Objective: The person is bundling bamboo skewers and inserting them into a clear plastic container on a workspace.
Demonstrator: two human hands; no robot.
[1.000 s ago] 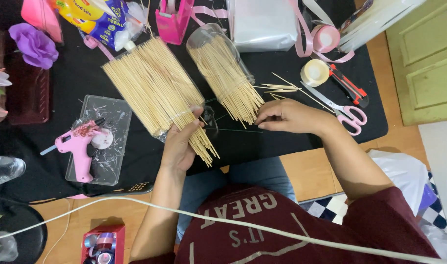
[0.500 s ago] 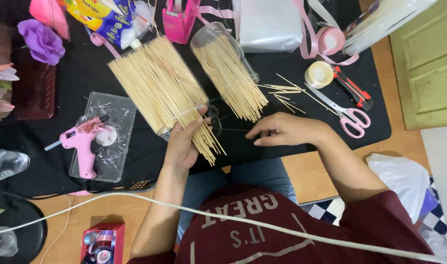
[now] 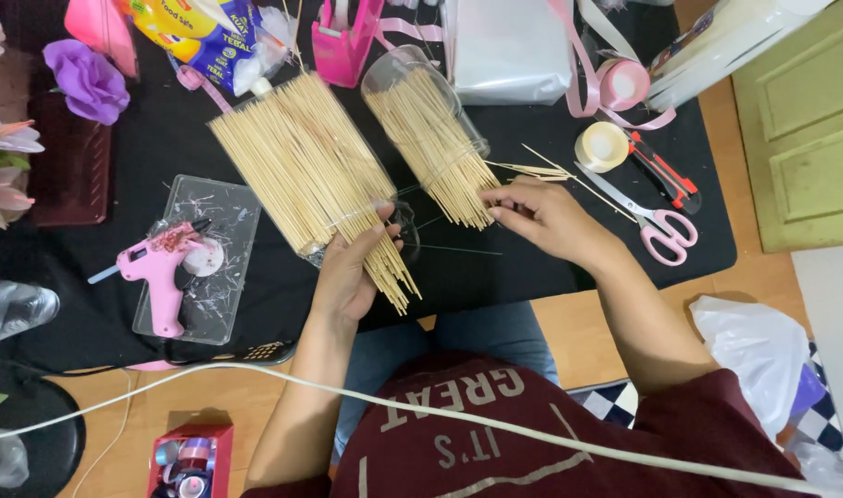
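Note:
Two bundles of thin bamboo skewers lie on a black mat point(image 3: 550, 267). The larger bundle point(image 3: 301, 166) sits in a clear container at the left. A smaller bundle point(image 3: 430, 138) fills a clear jar to its right. My left hand point(image 3: 352, 272) rests under the lower end of the larger bundle, fingers closed on a few skewers. My right hand point(image 3: 541, 214) pinches at the skewer tips at the mouth of the smaller jar. A thin dark wire point(image 3: 458, 249) lies on the mat between my hands.
A pink glue gun point(image 3: 159, 267) rests on a clear tray at the left. Pink-handled scissors point(image 3: 661, 226), a tape roll point(image 3: 601, 146), a red cutter point(image 3: 666, 171), ribbon and a pink tape dispenser point(image 3: 347, 41) crowd the far right. Fabric flowers point(image 3: 89, 78) lie at the far left. A white cord point(image 3: 440, 415) crosses my lap.
My right hand has moved up from the mat to the mouth of the smaller jar. My left hand has shifted slightly up along the larger bundle.

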